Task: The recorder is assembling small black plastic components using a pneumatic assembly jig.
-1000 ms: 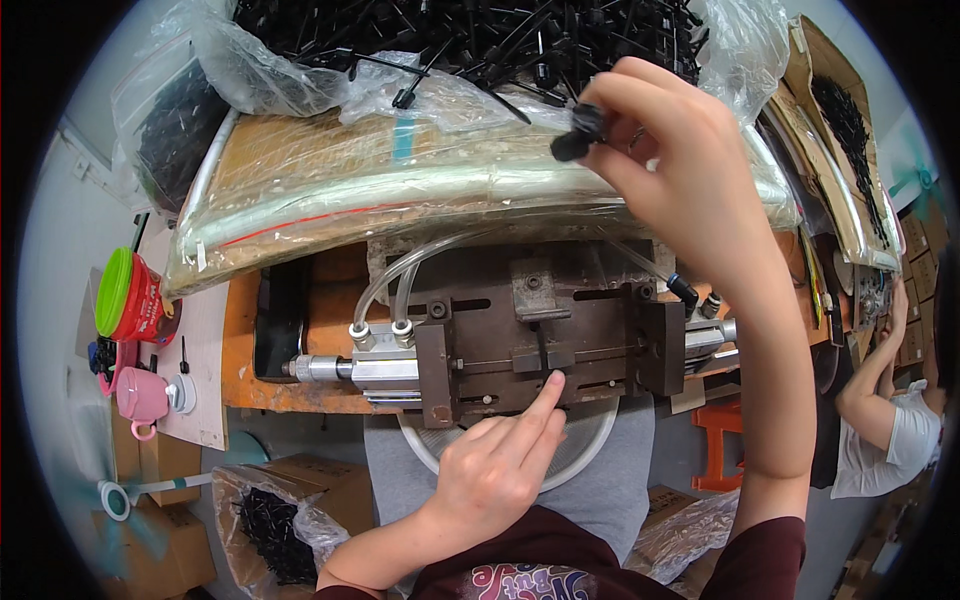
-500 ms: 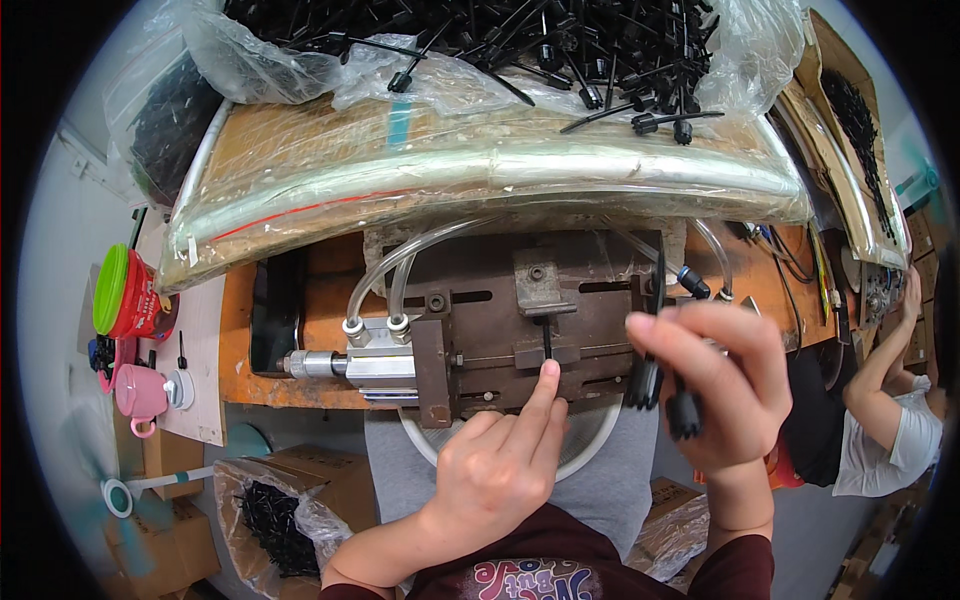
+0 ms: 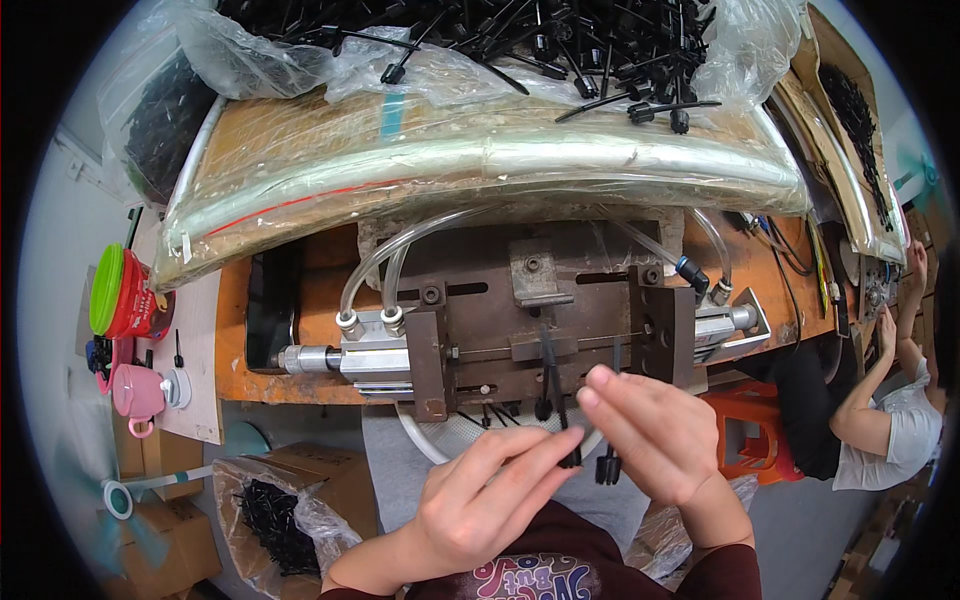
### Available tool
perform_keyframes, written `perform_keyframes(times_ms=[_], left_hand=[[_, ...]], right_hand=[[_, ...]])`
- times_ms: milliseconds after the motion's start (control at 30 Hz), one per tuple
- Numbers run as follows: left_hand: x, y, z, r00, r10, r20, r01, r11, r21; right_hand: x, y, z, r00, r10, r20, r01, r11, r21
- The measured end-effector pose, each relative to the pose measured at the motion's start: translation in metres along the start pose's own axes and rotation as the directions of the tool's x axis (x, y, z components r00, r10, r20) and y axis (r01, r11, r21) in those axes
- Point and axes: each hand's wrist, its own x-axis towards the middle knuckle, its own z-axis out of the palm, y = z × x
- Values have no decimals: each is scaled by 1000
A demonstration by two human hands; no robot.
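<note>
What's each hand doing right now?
Left hand: fingers pinched on a black pin, by the jig.
Right hand: closed on several black pins.

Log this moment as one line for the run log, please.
left hand: fingers on black plastic piece | right hand: holds black plastic pieces | both just below metal fixture on orange bench

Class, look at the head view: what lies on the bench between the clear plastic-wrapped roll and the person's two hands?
In the head view, a dark metal fixture with a silver pneumatic cylinder lies between the plastic-wrapped roll and the left hand and right hand.
</note>
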Motion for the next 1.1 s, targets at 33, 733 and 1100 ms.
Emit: perform_keyframes(times_ms=[33,733,1100], left_hand=[[-1,-3,1,999,14,29,-16,998,64],[30,0,-10,955,24,297,-142,912,384],[217,-39,-15,883,468,-42,-404,802,441]], right_hand=[[-2,1,-1,999,48,-7,-48,999,16],[-14,-18,-10,934,354,45,-354,903,244],[-5,-24,16,945,210,250,-209,977,-28]])
